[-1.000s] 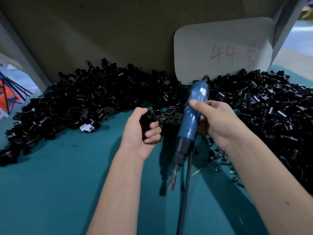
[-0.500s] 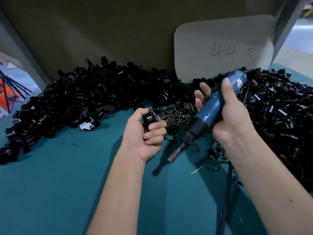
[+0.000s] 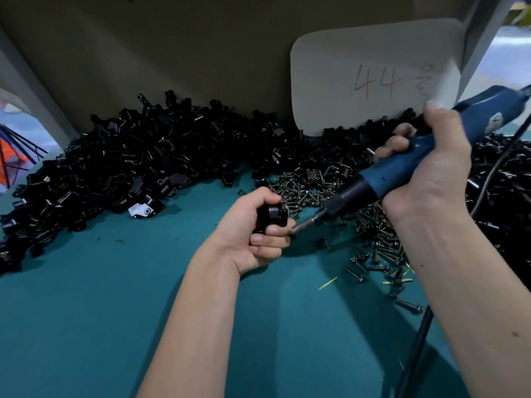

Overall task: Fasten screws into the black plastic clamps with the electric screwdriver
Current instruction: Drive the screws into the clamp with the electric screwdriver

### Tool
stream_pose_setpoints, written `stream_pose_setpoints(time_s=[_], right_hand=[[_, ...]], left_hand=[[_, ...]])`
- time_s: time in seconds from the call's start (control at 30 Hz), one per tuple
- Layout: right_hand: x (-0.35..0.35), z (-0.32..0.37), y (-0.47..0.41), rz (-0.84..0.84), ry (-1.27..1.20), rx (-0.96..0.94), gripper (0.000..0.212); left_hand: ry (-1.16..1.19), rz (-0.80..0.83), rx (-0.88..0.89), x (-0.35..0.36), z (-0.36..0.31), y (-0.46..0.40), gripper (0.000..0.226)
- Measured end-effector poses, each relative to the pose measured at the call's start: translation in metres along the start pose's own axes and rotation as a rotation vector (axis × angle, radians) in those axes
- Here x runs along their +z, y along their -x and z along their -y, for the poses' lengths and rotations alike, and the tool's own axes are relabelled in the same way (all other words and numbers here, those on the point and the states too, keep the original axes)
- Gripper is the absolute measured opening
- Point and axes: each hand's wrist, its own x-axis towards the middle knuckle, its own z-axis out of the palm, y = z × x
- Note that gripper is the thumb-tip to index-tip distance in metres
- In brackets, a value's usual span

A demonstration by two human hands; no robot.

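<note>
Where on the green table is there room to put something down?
Bare green mat lies near the person, left of the left hand, below the clamp pile. It is crowded at the back, and right, where the screws lie scattered.

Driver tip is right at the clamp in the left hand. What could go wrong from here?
1. The bit sits beside the left hand's fingertips; a slip could jab them.
2. The clamp is held freehand above the table, so torque may twist it.
3. The cord drapes over the clamp pile and may snag.

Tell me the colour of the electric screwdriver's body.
Blue, with a black nose section, on the electric screwdriver; seen in the head view.
</note>
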Motion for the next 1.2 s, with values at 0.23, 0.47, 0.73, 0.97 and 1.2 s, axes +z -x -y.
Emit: stream_pose_setpoints(time_s=[0.23, 0.47, 0.73, 0.97, 1.2], right_hand=[[0.002, 0.013, 0.001, -0.030, -0.018, -0.110, 0.023], [0.000, 0.013, -0.001, 0.012, 0.008, -0.071, 0.024], [0.003, 0.009, 0.001, 0.062, 0.056, -0.113, 0.021], [0.001, 0.007, -0.002, 0.054, 0.051, -0.074, 0.021], [0.000, 0.006, 0.000, 0.117, 0.015, -0.080, 0.019]], left_hand=[[-0.424, -0.102, -0.149, 0.007, -0.002, 0.002, 0.043], [-0.571, -0.240, -0.172, 0.013, 0.000, 0.001, 0.036], [-0.668, -0.296, -0.213, 0.015, 0.002, 0.000, 0.029], [-0.706, -0.312, -0.199, 0.015, 0.002, 0.001, 0.027], [-0.686, -0.332, -0.231, 0.013, 0.002, -0.002, 0.030]])
